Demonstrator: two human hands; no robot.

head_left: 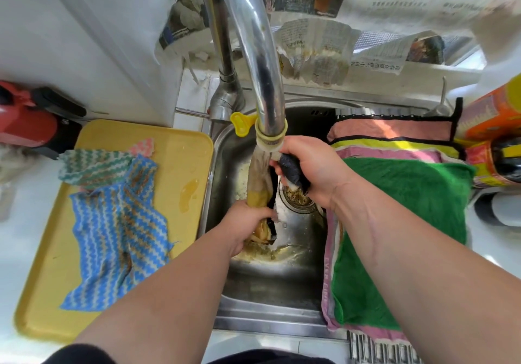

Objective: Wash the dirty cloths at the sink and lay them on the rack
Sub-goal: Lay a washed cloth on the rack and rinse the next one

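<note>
Left hand (248,224) and right hand (307,166) each clench the stained cloth (259,184) under the tap (267,95) (mid-rinse); wringing should come next.

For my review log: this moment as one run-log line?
rinsing | left hand grips cloth | right hand grips it under tap | striped cloths on tray

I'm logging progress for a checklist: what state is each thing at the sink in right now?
Faucet: running.
Cloth: twisted under the stream, yellow-stained, gripped by left hand and right hand.
Blue striped cloth: crumpled on yellow tray, brown-stained.
Green cloth: spread flat over a pink cloth.
Drain strainer: holds scraps.
</note>
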